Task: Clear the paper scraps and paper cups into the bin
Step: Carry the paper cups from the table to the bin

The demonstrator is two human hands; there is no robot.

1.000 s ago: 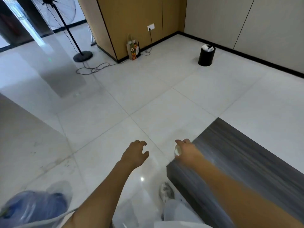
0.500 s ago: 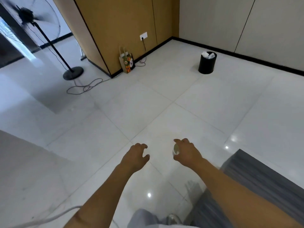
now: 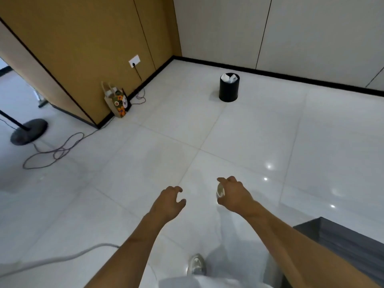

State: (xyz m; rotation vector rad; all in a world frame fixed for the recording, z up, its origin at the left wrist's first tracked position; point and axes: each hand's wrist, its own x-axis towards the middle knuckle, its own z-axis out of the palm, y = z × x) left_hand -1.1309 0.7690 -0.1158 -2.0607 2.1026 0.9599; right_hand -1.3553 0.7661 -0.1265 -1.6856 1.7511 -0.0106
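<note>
Both arms reached forward from the bottom of the frame over the pale tiled floor [image 3: 145, 169]. The right hand [image 3: 233, 195], just right of centre and low in the frame, was curled round a paper cup [image 3: 220, 192], of which only the white rim showed at the thumb side. The left hand [image 3: 169, 201], just beside it to the left, held nothing, its fingers loosely bent and apart. The black bin [image 3: 228, 90] stood in the upper middle of the frame, well apart from the hands, near the dark skirting of the far wall, with white paper scraps [image 3: 228, 77] and cups showing above its rim. Compared with half a second earlier, the bin appeared larger and lower in the frame, and the hands sat in much the same pose with the cup still gripped. The grey bench [image 3: 340, 244], which had filled more of the lower right before, was down to a corner at the lower right edge. The fan base [image 3: 29, 130] had slid to the far left edge, its pole mostly cut off, with the loose cable [image 3: 60, 150] looping across the tiles beside it. The printed paper bag [image 3: 117, 100] leaned against the brown wall panel in the upper left, below the wall socket [image 3: 134, 61]. A shoe [image 3: 196, 265] showed at the bottom centre, and a pale cord [image 3: 62, 259] ran across the lower left.
</note>
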